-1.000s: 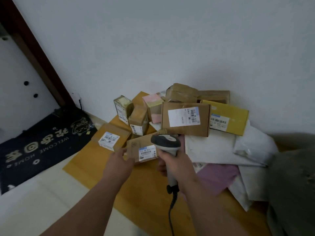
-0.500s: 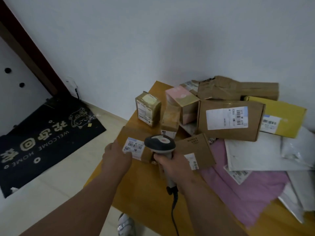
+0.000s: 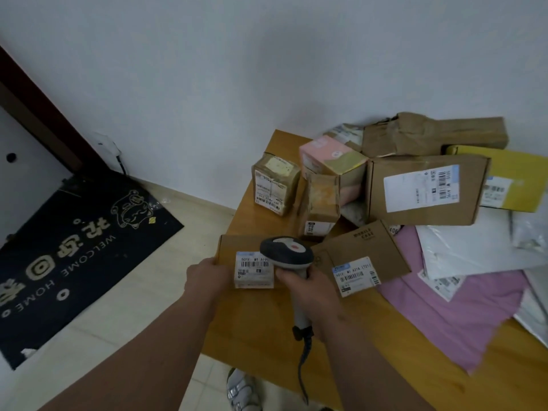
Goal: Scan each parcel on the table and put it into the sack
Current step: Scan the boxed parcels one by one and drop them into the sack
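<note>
Parcel in hand: flat brown box (image 3: pixel 234 247) at the front left corner of the table (image 3: pixel 267 330), white barcode label facing up.
Left hand (image 3: pixel 207 280): holds the left edge of this box; whether the fingers curl under it I cannot tell.
Right hand (image 3: pixel 308 289): fingers wrapped around the handle of the scanner (image 3: pixel 286 252).
Scanner: its head is above the box, partly covering the label; its cable hangs down at the front edge.
Other parcels: a second flat box (image 3: pixel 364 256) lies just right of the scanner; more boxes and bags are piled toward the wall.
Floor: dark doormat (image 3: pixel 80 244) at left.
</note>
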A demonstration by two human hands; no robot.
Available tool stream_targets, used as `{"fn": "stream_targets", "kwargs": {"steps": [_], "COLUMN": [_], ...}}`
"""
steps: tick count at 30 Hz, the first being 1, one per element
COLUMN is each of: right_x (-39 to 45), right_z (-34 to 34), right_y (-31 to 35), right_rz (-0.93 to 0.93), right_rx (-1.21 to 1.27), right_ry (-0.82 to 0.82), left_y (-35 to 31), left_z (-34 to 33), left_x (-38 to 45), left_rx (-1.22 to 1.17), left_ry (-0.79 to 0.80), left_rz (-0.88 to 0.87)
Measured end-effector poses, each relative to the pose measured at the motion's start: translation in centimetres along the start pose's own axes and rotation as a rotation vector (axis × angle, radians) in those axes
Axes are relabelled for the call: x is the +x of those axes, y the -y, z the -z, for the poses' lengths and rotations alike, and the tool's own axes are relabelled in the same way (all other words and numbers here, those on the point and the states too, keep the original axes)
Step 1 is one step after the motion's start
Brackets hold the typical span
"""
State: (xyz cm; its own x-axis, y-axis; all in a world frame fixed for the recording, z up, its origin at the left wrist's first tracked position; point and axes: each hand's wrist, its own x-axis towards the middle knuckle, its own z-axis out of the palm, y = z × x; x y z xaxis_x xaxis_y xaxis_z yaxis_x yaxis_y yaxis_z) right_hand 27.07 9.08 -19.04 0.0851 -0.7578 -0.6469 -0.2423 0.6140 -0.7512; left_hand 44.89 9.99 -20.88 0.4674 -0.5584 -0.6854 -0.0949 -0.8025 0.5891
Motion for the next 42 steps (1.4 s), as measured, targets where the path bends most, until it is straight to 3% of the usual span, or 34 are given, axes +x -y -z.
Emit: {"fn": "stream_targets", "kwargs": {"steps": [4, 10, 19, 29, 42], "right_x": [-1.5, -5.5, -13.2, -19.0, -20.0], "right_z": [0.7, 3.0, 12.2, 20.5, 23.3], "right_y": [-0.1, 0.1, -0.3, -2.6, -3.0], "right_rz": [0.081, 0.162, 0.334, 0.353, 0.354], "right_rx": [0.069, 0.091, 0.194, 0.215, 0.334], "right_ry": [0.000, -0.122, -0.096, -0.156, -0.291], "left_y": [0.9, 0.6, -1.7, -4.1, -7.1], "left_z": [0.6, 0.6, -4.7, -12.1, -15.8], "left_x": [-1.5, -7.1, -16.6, -22.3, -23.2], "left_rx": [-0.116, -0.322, -0.628, -0.602, -0.528], "left_ry": [-0.085, -0.020, -0.100, -0.032, 0.151], "left_rz": [-0.066, -0.167, -0.426, -0.570, -0.604]}}
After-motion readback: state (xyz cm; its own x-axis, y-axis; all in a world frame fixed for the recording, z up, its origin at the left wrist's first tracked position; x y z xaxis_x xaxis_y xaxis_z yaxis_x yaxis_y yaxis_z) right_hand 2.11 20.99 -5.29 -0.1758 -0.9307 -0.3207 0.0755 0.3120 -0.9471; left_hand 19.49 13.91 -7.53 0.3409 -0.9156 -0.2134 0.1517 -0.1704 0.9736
